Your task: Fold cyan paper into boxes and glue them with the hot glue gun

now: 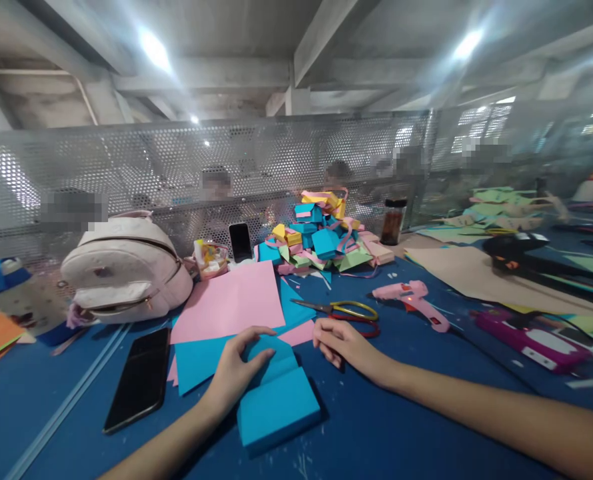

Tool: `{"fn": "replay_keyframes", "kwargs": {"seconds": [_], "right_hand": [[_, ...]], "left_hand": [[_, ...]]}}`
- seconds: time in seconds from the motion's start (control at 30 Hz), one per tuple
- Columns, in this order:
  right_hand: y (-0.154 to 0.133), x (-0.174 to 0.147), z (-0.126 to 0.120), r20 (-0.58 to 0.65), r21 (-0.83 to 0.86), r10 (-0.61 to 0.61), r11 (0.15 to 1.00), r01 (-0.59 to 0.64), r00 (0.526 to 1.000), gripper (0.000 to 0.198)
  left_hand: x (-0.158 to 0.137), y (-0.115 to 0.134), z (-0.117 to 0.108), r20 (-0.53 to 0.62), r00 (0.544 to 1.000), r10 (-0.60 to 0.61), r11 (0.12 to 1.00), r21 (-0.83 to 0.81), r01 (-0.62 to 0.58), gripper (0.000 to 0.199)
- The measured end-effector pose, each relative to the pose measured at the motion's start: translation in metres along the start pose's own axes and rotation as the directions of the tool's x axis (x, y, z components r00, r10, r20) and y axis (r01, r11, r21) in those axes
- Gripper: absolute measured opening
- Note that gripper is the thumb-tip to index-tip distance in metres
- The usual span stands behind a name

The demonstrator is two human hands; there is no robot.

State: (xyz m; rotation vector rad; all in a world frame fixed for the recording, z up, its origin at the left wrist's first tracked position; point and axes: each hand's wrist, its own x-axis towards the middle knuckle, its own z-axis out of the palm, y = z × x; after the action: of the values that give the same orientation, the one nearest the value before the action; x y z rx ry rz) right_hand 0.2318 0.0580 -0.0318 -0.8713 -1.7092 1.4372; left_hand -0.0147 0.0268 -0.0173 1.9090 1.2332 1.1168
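My left hand [241,363] is at the far left part of a blue folded paper [281,407], its thumb lying over the paper and its other fingers curled at the edge, partly hidden. The near part of this paper stands up like a shallow box. My right hand [339,341] is loosely curled just right of the paper, with nothing visible in it. Scissors [344,310] with yellow and red handles lie right beyond it. Pink sheets [231,300] and blue sheets [199,360] are spread behind and under my left hand.
A pink glue gun [411,297] and a purple device [531,337] lie to the right. Left are a black phone [141,370], a pale backpack [129,270] and a bottle [31,300]. Behind, coloured paper boxes [321,233] are heaped before a perforated metal screen [271,143].
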Motion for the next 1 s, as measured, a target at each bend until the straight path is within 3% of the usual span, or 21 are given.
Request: {"fn": "replay_keyframes", "kwargs": {"seconds": [0.43, 0.6, 0.7, 0.83, 0.9, 1.0], "right_hand": [[-0.007, -0.051, -0.039, 0.014, -0.012, 0.054, 0.998, -0.054, 0.998, 0.025], [-0.008, -0.062, -0.052, -0.046, -0.049, 0.069, 0.996, -0.071, 0.997, 0.018], [-0.013, -0.068, -0.059, -0.056, -0.258, 0.031, 0.965, -0.044, 0.998, 0.017], [-0.019, -0.074, -0.064, -0.066, -0.617, 0.018, 0.785, -0.055, 0.998, 0.023], [-0.02, -0.075, -0.065, -0.06, -0.668, 0.049, 0.74, -0.077, 0.997, 0.024], [-0.017, -0.072, -0.065, -0.031, -0.668, 0.082, 0.74, -0.082, 0.996, 0.012]], "left_hand": [[-0.001, 0.0, 0.0, 0.008, 1.0, 0.016, 1.0, 0.0, -0.016, 0.02], [-0.001, -0.001, 0.0, 0.001, 1.0, 0.012, 1.0, 0.003, -0.012, 0.021], [-0.001, -0.001, 0.0, -0.005, 1.0, 0.009, 1.0, 0.003, -0.009, 0.021], [-0.001, -0.001, 0.0, -0.008, 1.0, 0.007, 1.0, 0.0, -0.007, 0.022], [-0.001, -0.002, 0.0, -0.007, 1.0, 0.007, 1.0, -0.004, -0.007, 0.022], [-0.001, -0.005, 0.0, -0.003, 1.0, 0.009, 1.0, -0.009, -0.009, 0.022]]}}
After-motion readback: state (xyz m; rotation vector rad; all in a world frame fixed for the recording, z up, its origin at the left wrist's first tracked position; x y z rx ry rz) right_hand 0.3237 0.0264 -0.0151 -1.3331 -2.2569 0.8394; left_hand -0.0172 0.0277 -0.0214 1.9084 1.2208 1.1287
